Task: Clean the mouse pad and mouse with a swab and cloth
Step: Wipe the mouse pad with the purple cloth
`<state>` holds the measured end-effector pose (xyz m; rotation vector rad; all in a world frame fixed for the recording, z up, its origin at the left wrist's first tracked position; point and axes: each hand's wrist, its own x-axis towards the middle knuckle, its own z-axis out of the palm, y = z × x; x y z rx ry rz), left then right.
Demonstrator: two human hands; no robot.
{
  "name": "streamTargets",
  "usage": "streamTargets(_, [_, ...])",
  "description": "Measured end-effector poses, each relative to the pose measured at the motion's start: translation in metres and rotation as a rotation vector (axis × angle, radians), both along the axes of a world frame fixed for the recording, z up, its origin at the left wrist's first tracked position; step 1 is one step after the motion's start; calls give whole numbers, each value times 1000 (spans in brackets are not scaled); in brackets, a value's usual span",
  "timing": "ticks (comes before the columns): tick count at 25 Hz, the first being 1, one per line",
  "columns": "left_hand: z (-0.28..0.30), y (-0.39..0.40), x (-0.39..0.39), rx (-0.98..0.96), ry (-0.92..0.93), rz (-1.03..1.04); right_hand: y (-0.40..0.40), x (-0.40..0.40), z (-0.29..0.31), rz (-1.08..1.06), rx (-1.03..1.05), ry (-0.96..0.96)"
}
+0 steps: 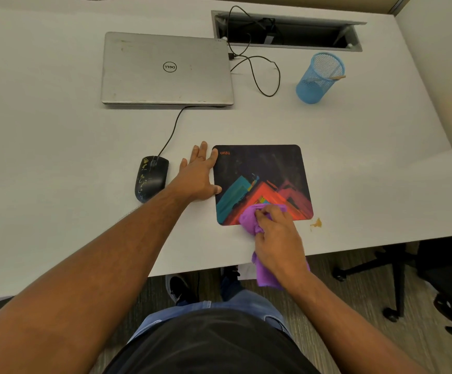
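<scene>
A dark mouse pad (262, 174) with a teal, orange and red pattern lies on the white desk (57, 157). My right hand (278, 238) grips a bunched purple cloth (249, 218) and presses it on the pad's near edge; the cloth's tail hangs past the desk edge. My left hand (199, 175) lies flat with straight fingers on the desk, its thumb and forefinger touching the pad's left edge. A black wired mouse (150, 178) with yellowish smears sits left of that hand. A thin stick, maybe a swab (336, 76), leans in the blue mesh cup (317, 79).
A closed silver laptop (166, 68) sits at the back, with black cables (262, 74) running to a recessed cable tray (286, 31). A brownish stain (317, 223) marks the desk by the pad's near right corner. A black office chair base (397, 271) stands at the right.
</scene>
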<state>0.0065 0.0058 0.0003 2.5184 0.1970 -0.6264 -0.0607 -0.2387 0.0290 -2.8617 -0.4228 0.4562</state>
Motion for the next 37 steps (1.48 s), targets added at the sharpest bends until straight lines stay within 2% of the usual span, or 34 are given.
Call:
streamTargets(3, [3,0,0,14,-3,-6,39,-24,-1,156,64,56])
streamTargets(6, [5,0,-1,20,-1,-11,46,-28,-2,241,67,85])
streamTargets(8, [7,0,-1,6,2,-11,27,-19,-2,150,56,52])
streamTargets(11, [7,0,-1,3,3,-8,-8,-1,1,-101,1,-20])
streamTargets(13, [8,0,-1,14,5,-15,-6,-1,0,-171,5,-33])
streamTargets(20, [11,0,-2,34,5,-34,65,-36,-4,156,115,17])
streamTargets(22, [12,0,-2,25,5,-33,52,-20,-6,106,102,-44])
streamTargets(25, [11,0,-3,11,4,-33,18,5,-8,-128,60,-118])
streamTargets(27, [10,-1,-4,15,1,-31,12,7,-8,-190,49,-141])
streamTargets(34, [5,1,-4,45,-9,-57,46,-37,-21,176,66,-84])
streamTargets(37, [4,0,-4,43,-9,-55,16,0,-25,37,34,-93])
